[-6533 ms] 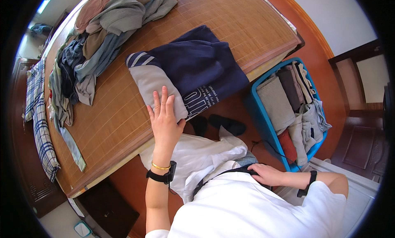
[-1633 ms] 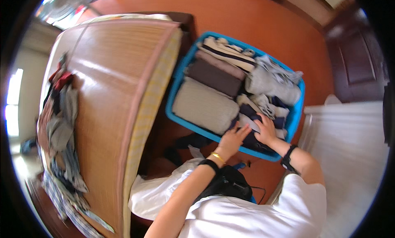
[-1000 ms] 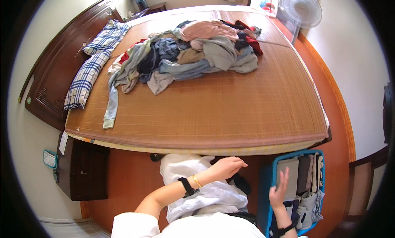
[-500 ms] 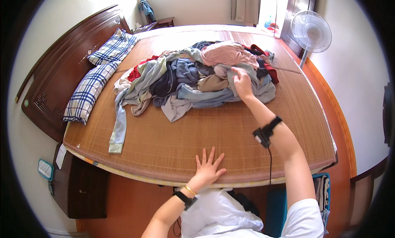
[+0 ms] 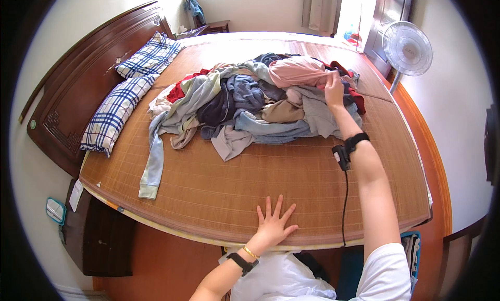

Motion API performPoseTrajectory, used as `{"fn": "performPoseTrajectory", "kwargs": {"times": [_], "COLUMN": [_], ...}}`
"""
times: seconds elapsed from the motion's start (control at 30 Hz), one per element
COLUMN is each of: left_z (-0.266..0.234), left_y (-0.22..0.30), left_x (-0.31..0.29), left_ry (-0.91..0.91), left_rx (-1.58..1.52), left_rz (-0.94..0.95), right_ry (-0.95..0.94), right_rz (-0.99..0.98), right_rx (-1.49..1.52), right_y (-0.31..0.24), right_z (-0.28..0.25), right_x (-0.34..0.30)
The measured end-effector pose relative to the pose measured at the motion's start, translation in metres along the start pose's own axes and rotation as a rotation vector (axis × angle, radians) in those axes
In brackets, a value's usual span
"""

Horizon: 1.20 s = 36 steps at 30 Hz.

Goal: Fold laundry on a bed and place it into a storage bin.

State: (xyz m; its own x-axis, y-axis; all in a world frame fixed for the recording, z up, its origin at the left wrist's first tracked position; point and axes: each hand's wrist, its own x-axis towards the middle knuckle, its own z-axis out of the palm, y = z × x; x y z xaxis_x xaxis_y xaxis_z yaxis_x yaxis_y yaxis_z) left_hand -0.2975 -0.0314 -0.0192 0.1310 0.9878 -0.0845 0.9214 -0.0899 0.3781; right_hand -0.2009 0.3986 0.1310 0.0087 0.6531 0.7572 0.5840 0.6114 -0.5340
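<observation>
A heap of mixed clothes (image 5: 250, 103) lies in the middle of a bed covered with a bamboo mat (image 5: 208, 191). My right hand (image 5: 333, 91) reaches far forward and grips a fold of grey cloth at the right side of the heap, beside a pink garment (image 5: 299, 72) and a red one (image 5: 357, 99). My left hand (image 5: 273, 224) rests flat on the mat near the front edge, fingers spread, holding nothing. A cable hangs from the device on my right wrist (image 5: 345, 151).
Two blue checked pillows (image 5: 122, 100) lie along the dark wooden headboard (image 5: 78, 87) at the left. A standing fan (image 5: 407, 50) is at the back right. A blue bin (image 5: 414, 249) with clothes shows at the lower right, a dark nightstand (image 5: 101, 233) lower left.
My right hand has closed on the grey cloth at the heap's right side, just right of where it reached before. The left hand stays flat on the mat.
</observation>
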Motion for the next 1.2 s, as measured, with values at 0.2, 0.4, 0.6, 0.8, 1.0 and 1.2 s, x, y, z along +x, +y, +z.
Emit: {"fn": "performPoseTrajectory", "kwargs": {"times": [0.2, 0.4, 0.6, 0.8, 1.0, 1.2], "left_z": [-0.008, -0.005, -0.012, -0.038, -0.054, -0.067], "left_y": [-0.008, 0.0, 0.019, 0.055, 0.067, 0.074], "left_x": [-0.005, -0.001, 0.021, 0.026, -0.019, -0.072], "left_ry": [0.041, 0.073, 0.164, 0.442, -0.096, -0.425], "left_rx": [0.032, -0.022, -1.751, -1.493, -1.403, -0.931], "left_rz": [-0.067, -0.071, -0.207, -0.134, -0.253, 0.143], "right_ry": [-0.036, -0.427, -0.787, -1.116, -0.236, -0.237], "right_rz": [-0.149, 0.069, 0.043, 0.118, 0.592, 1.192], "right_rx": [0.284, 0.348, 0.6, 0.914, 0.616, 1.147], "right_y": [-0.089, -0.112, -0.165, -0.202, -0.112, -0.077], "right_z": [-0.099, -0.177, -0.218, -0.276, -0.24, -0.187], "right_x": [-0.083, -0.237, -0.361, -0.367, -0.315, -0.278]}}
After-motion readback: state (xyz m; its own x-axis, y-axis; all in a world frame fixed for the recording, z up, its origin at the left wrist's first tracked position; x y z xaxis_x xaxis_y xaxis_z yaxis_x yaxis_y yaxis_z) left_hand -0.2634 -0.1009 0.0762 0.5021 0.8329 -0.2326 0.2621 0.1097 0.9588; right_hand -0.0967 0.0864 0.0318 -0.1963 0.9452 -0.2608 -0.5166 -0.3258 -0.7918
